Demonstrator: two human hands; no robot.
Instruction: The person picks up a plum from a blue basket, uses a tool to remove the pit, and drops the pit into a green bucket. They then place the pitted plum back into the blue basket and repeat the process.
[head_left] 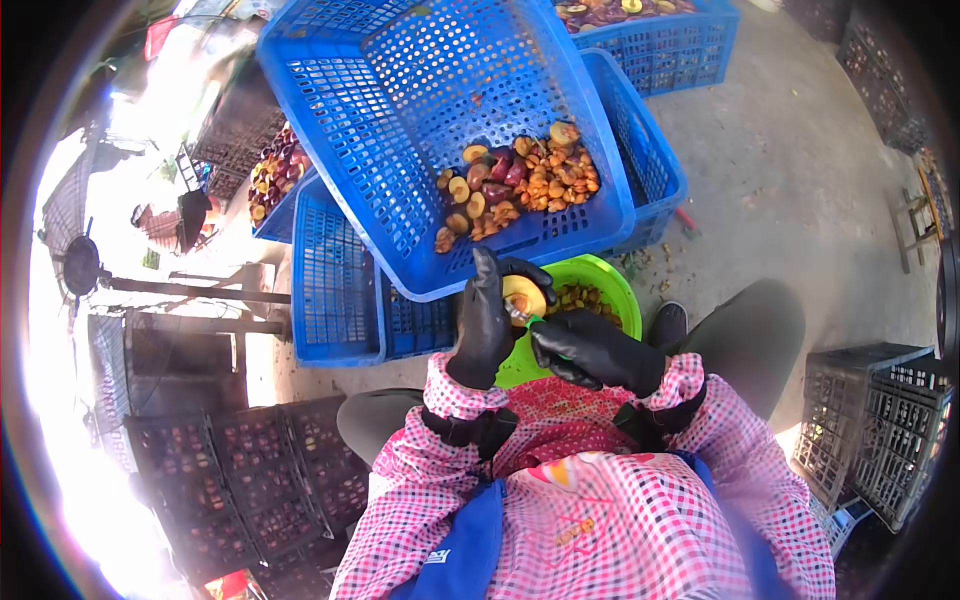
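My left hand [484, 318], in a black glove, is closed around a halved plum [524, 293] with its yellow cut face and brown centre turned up. My right hand [602, 352], gloved the same way, grips a small green-handled tool [536, 322]. A metal tip at the tool's end appears to touch the cut face; its exact shape is too small to tell. Both hands are above a bright green basin [628, 297] with pieces of brownish fruit in it. Just beyond them, a tilted blue crate [400, 215] holds halved plums [476, 204] and a heap of orange-brown pieces [560, 178].
Under the tilted crate are more blue crates [330, 275]. Another fruit-filled blue crate [665, 55] stands at the back. Dark crates [260, 480] are stacked at the left, and others [870, 415] at the right. A fan [80, 265] is at the far left.
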